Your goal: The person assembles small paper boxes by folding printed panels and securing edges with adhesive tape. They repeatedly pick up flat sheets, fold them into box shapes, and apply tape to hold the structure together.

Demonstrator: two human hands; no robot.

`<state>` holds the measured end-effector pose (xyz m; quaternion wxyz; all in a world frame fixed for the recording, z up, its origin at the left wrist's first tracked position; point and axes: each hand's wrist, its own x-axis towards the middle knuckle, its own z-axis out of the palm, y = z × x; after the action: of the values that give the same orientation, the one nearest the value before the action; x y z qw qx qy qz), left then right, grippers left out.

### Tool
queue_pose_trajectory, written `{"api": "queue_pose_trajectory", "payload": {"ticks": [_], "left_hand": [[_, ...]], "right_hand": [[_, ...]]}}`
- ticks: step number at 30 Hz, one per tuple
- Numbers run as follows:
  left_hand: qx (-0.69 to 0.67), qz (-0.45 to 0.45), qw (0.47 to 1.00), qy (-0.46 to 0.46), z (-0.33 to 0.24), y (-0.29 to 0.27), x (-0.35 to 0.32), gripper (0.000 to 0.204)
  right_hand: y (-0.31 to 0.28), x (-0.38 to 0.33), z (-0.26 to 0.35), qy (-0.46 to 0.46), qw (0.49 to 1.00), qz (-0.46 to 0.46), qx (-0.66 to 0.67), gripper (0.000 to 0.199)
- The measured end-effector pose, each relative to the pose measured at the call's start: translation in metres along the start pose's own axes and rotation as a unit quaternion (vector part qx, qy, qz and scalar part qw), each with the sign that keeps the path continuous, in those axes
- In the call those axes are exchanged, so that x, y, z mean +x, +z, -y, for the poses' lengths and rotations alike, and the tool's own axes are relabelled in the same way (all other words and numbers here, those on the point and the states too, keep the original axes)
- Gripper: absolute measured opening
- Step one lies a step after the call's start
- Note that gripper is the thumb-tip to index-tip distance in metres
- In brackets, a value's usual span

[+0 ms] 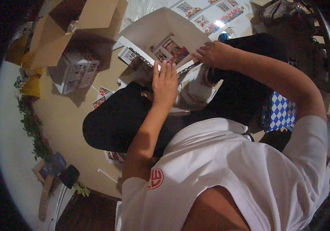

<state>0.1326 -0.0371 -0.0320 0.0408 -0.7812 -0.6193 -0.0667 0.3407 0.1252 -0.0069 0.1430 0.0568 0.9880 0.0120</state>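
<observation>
**Hands pressing a printed card panel in the lap**

Fingers of the left hand [165,82] lie flat and spread on a white printed card panel [169,46], palm down, holding nothing closed around it. The right hand [211,53] reaches across from the far side, fingertips pinching the panel's right edge. The panel sits over the person's dark-clothed knees, tilted up toward the camera, with small pictures of windows and red flower boxes on it. It looks light, thin and stiff but easy to crease, so it is probably best held at the edges with a flat palm behind it.

Left of the hands, a white printed box [76,71] stands on the tan surface [68,115], and above it an open brown carton [68,27]. More printed sheets [215,15] with window rows lie at the top. Small cut pieces [102,96] lie near the knee
</observation>
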Motion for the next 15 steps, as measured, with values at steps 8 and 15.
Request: {"api": "queue_pose_trajectory", "payload": {"ticks": [8, 15], "left_hand": [[-0.005, 0.058, 0.998, 0.004, 0.041, -0.025, -0.008, 0.037], [0.02, 0.097, 0.995, 0.0, 0.078, -0.038, -0.012, 0.039]], "right_hand": [[0.001, 0.003, 0.004, -0.079, 0.995, -0.015, -0.057, 0.038], [-0.009, 0.011, 0.039, -0.107, 0.987, -0.103, -0.063, 0.035]]}}
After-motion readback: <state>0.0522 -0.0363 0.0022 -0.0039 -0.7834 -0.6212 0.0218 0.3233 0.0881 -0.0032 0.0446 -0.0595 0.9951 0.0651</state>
